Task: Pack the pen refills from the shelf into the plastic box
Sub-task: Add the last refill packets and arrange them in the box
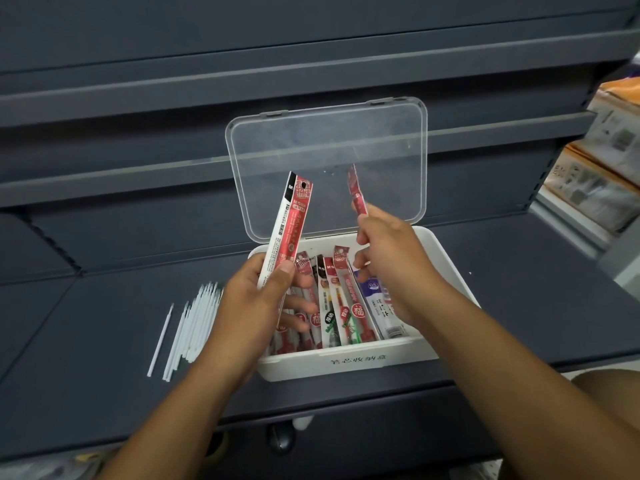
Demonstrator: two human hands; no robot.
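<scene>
Left hand (256,306) is gripping the lower end of a red-and-white refill packet (285,230), thumb on the front, fingers curling behind. The packet is sticking up from the grip, top leaning right, crossing the left edge of the clear lid (329,143). Right hand (391,261) is pinching the lower end of a narrow red packet (356,192), which is pointing up from the grip in front of the lid. Both grips are hovering over the white plastic box (346,367), which is sitting open on the dark shelf (86,323).

Below the grips, refill packets (337,306) are lying side by side in the box, with a blue-and-white packet (377,299) under the right hand. Left of the left grip, outside the box, loose white refills (194,320) are lying bundled on the shelf. A stray refill (159,341) is lying apart, further left.
</scene>
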